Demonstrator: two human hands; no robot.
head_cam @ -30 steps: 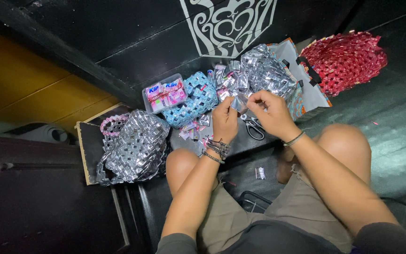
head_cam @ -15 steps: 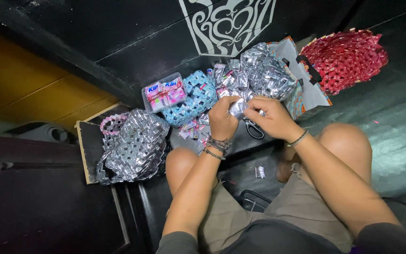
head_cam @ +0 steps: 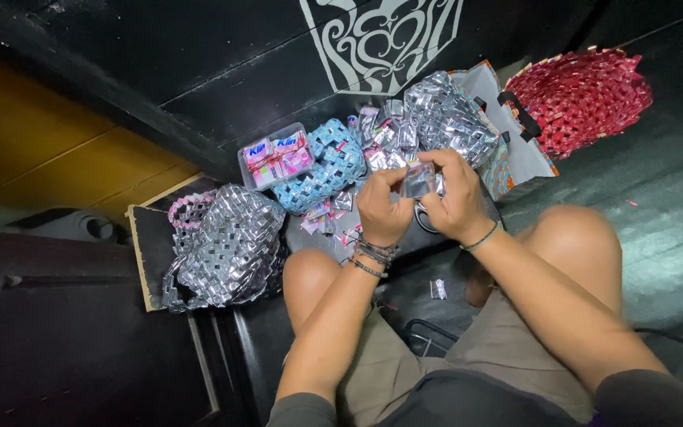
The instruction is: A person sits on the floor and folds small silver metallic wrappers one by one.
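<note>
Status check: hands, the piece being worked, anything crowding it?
Left hand and right hand both pinch a small silver foil strip. Scissors lie under the hands. Blue woven basket and loose foil pieces crowd close.

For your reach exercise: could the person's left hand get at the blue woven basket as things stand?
Probably yes. The left hand is busy pinching a silver foil piece together with the right hand, but the blue woven basket lies just beside it, with only loose wrappers between.
</note>
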